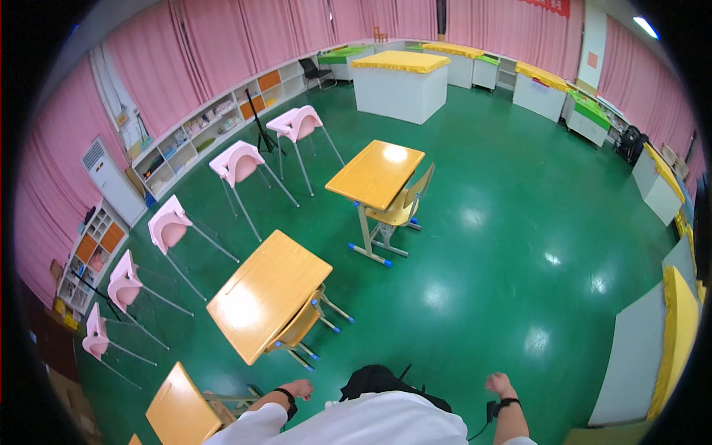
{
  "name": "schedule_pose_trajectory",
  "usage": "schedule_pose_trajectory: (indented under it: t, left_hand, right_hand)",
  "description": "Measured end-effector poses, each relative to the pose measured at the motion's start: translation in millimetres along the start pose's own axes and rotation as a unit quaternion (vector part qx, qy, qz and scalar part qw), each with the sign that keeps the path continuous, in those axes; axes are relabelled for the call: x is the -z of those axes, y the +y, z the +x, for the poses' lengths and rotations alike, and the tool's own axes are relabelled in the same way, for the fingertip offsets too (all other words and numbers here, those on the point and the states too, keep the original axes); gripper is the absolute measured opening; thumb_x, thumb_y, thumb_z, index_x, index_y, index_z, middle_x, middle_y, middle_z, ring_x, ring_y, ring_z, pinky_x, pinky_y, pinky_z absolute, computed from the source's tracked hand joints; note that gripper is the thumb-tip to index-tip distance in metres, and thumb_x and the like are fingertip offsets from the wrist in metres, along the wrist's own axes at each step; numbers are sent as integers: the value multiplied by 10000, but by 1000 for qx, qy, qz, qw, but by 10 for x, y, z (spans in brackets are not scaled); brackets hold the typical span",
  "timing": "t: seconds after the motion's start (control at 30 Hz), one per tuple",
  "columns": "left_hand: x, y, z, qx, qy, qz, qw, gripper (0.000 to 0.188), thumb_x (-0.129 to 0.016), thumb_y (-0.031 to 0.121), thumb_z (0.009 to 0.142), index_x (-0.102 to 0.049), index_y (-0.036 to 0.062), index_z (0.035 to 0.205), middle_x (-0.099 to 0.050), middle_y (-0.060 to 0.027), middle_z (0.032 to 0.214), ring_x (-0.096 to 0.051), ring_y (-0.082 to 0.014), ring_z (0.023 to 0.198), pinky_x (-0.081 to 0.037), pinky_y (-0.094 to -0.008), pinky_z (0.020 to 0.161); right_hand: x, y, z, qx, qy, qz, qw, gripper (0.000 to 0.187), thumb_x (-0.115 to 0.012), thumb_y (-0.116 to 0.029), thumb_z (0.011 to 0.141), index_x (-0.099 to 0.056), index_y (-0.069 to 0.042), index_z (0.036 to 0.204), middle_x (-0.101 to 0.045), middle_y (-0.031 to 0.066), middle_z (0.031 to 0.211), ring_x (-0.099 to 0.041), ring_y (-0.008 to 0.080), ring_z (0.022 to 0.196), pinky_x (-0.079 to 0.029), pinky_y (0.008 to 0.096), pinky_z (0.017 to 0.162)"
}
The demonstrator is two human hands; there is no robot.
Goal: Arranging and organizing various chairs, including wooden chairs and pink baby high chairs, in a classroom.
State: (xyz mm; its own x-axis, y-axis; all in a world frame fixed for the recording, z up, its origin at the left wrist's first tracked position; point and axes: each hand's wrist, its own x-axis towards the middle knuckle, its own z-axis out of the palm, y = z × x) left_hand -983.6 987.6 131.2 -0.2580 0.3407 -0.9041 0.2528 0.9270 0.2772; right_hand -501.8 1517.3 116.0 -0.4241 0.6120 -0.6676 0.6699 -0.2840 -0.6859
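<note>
Green floor (pixel 482 259) spans most of the view, with pink curtains (pixel 282 37) around the far edge. A wooden desk (pixel 271 293) stands on the floor ahead and to the left of both my hands, its long axis slanting from lower left to upper right; my left hand (pixel 302 389) is clearly the nearer, well short of contact. Desk appearance: honey-yellow, smooth, rectangular top, with a bright patch of glare toward its left end. A row of pink high chairs (pixel 239 165) on thin grey legs stands beyond it, farther left. A yellow chair (pixel 298 325) is partly tucked under the desk's right-hand side, its legs ending in blue caps (pixel 350 320). My right hand (pixel 501 385) hangs well apart, over floor. Both hands appear loosely curled, with nothing visible in either; cannot tell how far the fingers close. Dark bands (pixel 508 403) circle both wrists.
</note>
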Motion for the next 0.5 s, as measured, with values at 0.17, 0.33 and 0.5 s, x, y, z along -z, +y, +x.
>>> schedule_pose_trajectory:
  t: [0.17,0.33,0.5]
  left_hand:
    - [98,375,409,57,44,-63,995,297,-427,217,812,-628,5,760,-666,-92,735,-642,-175,626,-511,-291,588]
    - [556,1166,1103,67,-35,-115,991,341,-437,279,839,-629,15,740,-657,-87,713,-629,-187,621,-498,-338,612]
    - [2011,2648,1714,-64,31,50,996,299,-436,240,801,-636,34,720,-653,-95,686,-631,-208,647,-492,-350,649]
  right_hand:
    - [189,-1682,1410,44,-26,-98,994,208,-458,-110,818,-579,44,886,-625,142,763,-621,230,657,-519,324,625]
    - [388,-2679,2492,71,-69,-76,992,220,-456,-77,810,-584,54,933,-640,145,817,-631,219,710,-512,322,650]
    - [952,-3331,3252,-5,-129,-52,990,198,-473,-98,824,-569,23,947,-635,136,796,-627,211,717,-504,321,622]
